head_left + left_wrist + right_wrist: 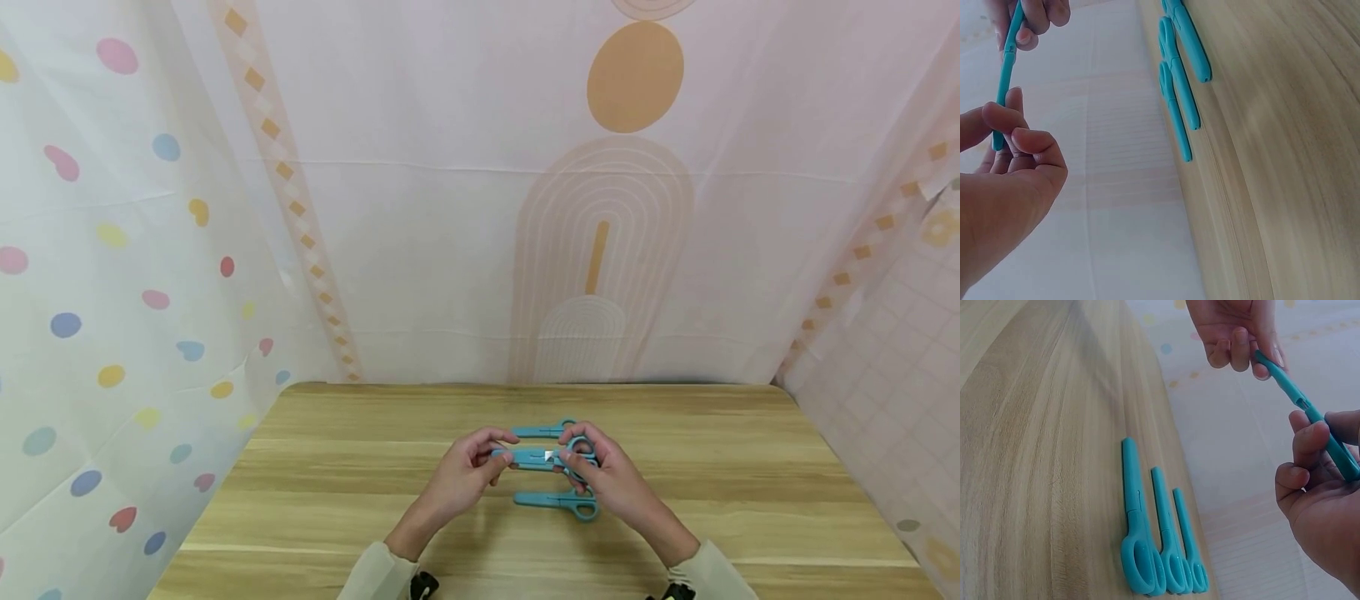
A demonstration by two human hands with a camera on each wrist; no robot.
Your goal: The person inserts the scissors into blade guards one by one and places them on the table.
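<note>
A pair of teal scissors (pixel 531 457) with a matching blade cover is held level above the table between both hands. My left hand (pixel 463 472) pinches the covered tip between thumb and fingers. At the other end my right hand (pixel 611 477) grips the handles, which its fingers partly hide. A small shiny patch of metal shows between cover and handles in the head view; the right wrist view also shows a short break there. Three more covered teal scissors lie side by side on the table: a far one (pixel 534 432), a middle one (pixel 1180 74) and a near one (pixel 542 499).
The wood-grain table (pixel 337 500) runs back to a pale patterned curtain (pixel 420 250). Another curtain with coloured dots (pixel 112 375) hangs along the left side. The three lying scissors sit beneath and around the hands.
</note>
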